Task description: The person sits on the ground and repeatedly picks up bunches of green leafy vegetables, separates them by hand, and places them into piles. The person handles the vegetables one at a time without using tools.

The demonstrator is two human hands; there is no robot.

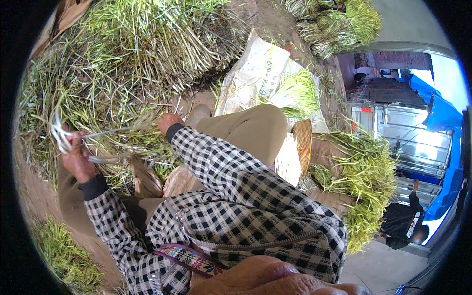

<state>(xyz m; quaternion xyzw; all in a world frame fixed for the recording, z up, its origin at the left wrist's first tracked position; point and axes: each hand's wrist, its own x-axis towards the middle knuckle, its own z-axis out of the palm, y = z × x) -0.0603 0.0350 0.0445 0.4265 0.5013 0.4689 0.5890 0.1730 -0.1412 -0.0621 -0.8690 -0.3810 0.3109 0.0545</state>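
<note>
My left hand (78, 156) is closed around a few white-ended green stalks (61, 134), out at the left over the litter. From that hand a pale stalk (107, 132) runs across, blurred, to the fingertips of my right hand (169, 123). The right fingers are curled and appear to pinch its far end. Below it, another pale stalk (107, 159) sticks out of the left hand. Beneath both hands lies a layer of loose green and yellowed leaves (121, 143). My trousered knee (247, 129) is beside the right forearm.
A large heap of leafy stalks (158, 48) lies ahead. Right of it, a white woven sack (250, 81) bearing writing carries a pale green bunch (298, 94). More bundles lie at right (365, 184) and top right (335, 25). A person (402, 225) is near a metal-sided truck (409, 136).
</note>
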